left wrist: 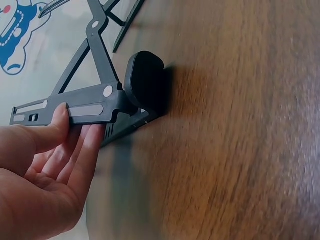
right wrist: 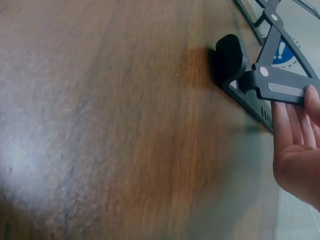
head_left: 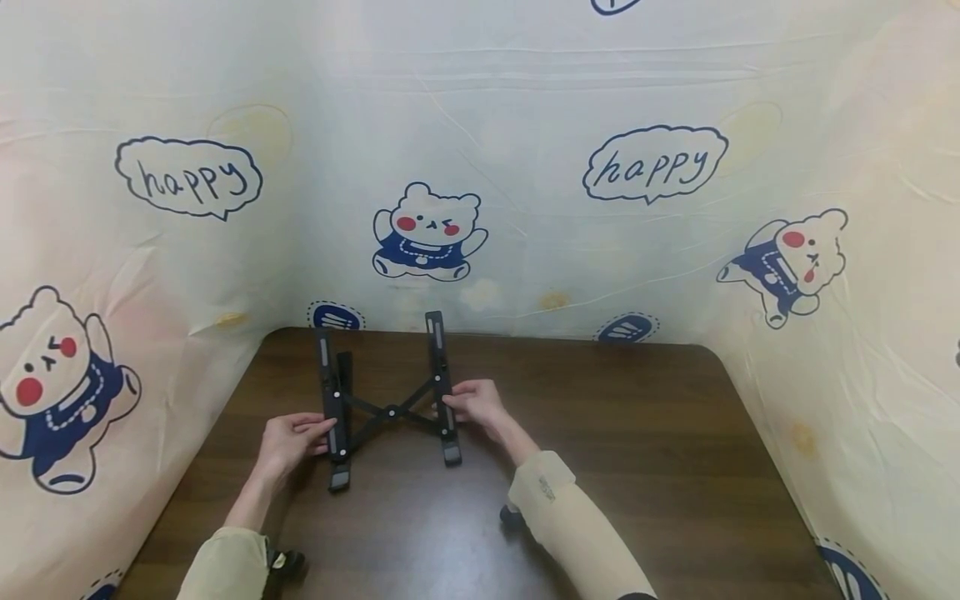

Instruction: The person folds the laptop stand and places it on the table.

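Note:
A black folding laptop stand stands spread on the table, its two long arms joined by crossed bars with a pivot in the middle. My left hand pinches the left arm of it, thumb on top and fingers beneath, as the left wrist view shows on the stand's grey pad strip. On the other side, my right hand grips the right arm. In the right wrist view the thumb lies on top of that arm and the fingers go under it. Each arm ends in an upturned front lip.
The stand is on a brown wood-grain table. Behind and beside the table hangs a pale printed curtain with bears and "happy" bubbles. Dark wrist-worn pieces show near both beige sleeves.

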Demonstrator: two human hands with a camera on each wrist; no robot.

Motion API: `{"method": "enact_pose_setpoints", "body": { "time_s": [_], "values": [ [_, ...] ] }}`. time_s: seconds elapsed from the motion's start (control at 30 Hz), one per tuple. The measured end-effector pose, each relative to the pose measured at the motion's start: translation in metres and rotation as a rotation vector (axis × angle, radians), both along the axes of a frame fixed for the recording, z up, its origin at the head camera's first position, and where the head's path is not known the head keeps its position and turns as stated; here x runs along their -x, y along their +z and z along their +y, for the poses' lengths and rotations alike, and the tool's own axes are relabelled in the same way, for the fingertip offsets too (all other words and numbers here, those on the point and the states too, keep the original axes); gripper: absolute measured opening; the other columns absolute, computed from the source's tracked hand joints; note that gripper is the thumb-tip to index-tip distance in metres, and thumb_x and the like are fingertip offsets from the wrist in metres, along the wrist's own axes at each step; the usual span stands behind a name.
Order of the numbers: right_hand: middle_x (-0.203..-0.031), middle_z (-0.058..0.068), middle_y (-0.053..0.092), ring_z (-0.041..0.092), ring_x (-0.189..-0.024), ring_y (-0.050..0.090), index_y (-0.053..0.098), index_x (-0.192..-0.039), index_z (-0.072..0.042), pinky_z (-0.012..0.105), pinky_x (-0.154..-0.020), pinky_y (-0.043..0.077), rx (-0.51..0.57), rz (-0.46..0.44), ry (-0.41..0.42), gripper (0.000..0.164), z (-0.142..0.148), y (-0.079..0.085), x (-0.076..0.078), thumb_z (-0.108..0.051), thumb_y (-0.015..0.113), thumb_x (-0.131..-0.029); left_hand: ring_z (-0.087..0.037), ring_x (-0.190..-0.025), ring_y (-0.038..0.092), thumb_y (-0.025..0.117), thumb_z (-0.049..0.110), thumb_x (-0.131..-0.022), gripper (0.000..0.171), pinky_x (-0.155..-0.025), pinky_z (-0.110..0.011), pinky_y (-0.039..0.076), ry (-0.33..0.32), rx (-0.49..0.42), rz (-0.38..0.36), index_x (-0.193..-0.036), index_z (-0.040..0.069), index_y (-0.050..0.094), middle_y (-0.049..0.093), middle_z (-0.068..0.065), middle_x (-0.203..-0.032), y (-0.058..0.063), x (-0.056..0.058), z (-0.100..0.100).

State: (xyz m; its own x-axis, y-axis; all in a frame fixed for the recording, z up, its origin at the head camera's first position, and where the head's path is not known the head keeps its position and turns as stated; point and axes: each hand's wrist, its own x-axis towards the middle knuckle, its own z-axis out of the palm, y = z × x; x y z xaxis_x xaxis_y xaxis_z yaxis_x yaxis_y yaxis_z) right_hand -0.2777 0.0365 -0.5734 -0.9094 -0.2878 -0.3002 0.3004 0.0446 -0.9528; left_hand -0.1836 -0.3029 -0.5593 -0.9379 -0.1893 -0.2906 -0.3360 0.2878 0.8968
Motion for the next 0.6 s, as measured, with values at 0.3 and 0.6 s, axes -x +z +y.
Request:
{"method": "enact_pose_setpoints", "body": {
  "time_s": [0.3, 0.6],
  "values": [
    [-0.114, 0.031, 0.080, 0.038, -0.100, 0.085, 0.070, -0.116, 0.012, 0.040, -0.087, 0.070, 0.074, -0.017, 0.001, 0.019, 0.015, -0.003, -0.004, 0.002, 0.074, -0.101, -0.008, -0.082, 0.078, 0.068, 0.009, -0.109, 0.041, -0.076, -0.031, 0.070, -0.003, 0.010, -0.001, -0.139, -0.019, 0.061, 0.078, -0.032, -0.126, 0.001, 0.005, 0.013],
    [-0.115, 0.029, 0.081, 0.034, -0.097, 0.086, 0.068, -0.113, 0.004, 0.039, -0.085, 0.070, 0.115, -0.033, 0.014, 0.013, 0.030, -0.012, -0.008, 0.000, 0.075, -0.102, -0.008, -0.078, 0.077, 0.070, 0.009, -0.108, 0.041, -0.073, -0.030, 0.069, 0.005, -0.001, -0.005, -0.136, -0.019, 0.063, 0.079, -0.031, -0.122, -0.001, 0.009, 0.024]
  ]
}}
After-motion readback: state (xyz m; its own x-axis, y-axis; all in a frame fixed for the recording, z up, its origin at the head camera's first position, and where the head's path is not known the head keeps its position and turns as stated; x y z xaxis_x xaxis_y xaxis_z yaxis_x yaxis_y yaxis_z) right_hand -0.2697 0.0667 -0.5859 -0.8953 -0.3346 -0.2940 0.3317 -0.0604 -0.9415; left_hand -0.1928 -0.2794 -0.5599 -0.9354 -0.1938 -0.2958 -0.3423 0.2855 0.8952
